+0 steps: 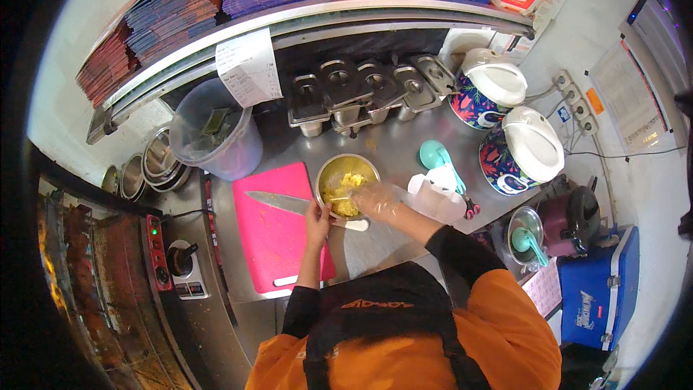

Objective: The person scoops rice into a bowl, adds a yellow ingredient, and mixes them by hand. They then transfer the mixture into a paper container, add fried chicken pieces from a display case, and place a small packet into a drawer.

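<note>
A steel mixing bowl (370, 167) stands on the worktop, holding a crumbly yellow food (346, 207). My left hand (318, 219) is bare and grips the bowl's near-left rim. My right hand (374, 201), in a clear plastic glove, reaches over the right rim into the bowl. A thin pale utensil (339, 198) shows at its fingertips; its far end is unclear. Left of the bowl lies a pink cutting board (265, 238). A large chef's knife (277, 202) rests across it, its white handle emerging near the bowl's front edge. The middle of the knife is hidden behind my left hand.
A white paper food box (441, 197), pink-handled scissors (472, 209) and a turquoise scoop (433, 155) sit to the right. Lidded steel containers (346, 86) and a plastic bucket (246, 141) stand behind. Patterned rice cookers (522, 157) occupy the right. A shelf (325, 15) overhangs the back.
</note>
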Demonstrator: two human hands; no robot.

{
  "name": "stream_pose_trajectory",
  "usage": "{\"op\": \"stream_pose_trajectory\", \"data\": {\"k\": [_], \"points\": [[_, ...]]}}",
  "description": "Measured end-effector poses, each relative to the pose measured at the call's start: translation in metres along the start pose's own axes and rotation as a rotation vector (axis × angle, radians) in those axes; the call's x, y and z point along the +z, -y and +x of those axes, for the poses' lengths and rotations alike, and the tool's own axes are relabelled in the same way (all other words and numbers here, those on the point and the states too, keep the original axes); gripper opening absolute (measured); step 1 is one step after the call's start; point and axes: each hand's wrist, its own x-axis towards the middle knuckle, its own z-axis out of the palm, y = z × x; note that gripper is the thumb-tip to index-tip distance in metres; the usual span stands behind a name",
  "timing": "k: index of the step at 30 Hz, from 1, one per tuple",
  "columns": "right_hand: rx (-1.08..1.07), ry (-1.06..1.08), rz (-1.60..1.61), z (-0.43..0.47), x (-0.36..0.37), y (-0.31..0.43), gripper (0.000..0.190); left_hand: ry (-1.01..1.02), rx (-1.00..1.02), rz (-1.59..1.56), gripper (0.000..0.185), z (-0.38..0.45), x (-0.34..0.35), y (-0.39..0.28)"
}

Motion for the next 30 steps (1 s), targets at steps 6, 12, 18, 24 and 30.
{"op": "stream_pose_trajectory", "data": {"k": [6, 12, 18, 24, 30], "points": [[0.217, 0.044, -0.084, -0.014, 0.018, 0.012, 0.02, 0.013, -0.075, -0.068, 0.016, -0.009, 0.014, 0.02], [0.361, 0.024, -0.04, -0.007, 0.02, -0.029, 0.021, -0.004, 0.028, -0.001, 0.011, -0.032, 0.021, 0.018], [0.27, 0.374, 0.036, -0.029, 0.006, -0.006, 0.019, -0.068, 0.074, -0.081, 0.014, -0.037, 0.033, 0.011], [0.312, 0.085, 0.215, -0.047, 0.006, 0.018, 0.02, -0.108, 0.053, -0.069, 0.011, -0.038, 0.038, 0.012], [0.187, 0.028, 0.368, -0.04, 0.065, 0.003, 0.019, -0.074, 0.057, -0.076, 0.013, -0.032, 0.038, -0.005]]}}
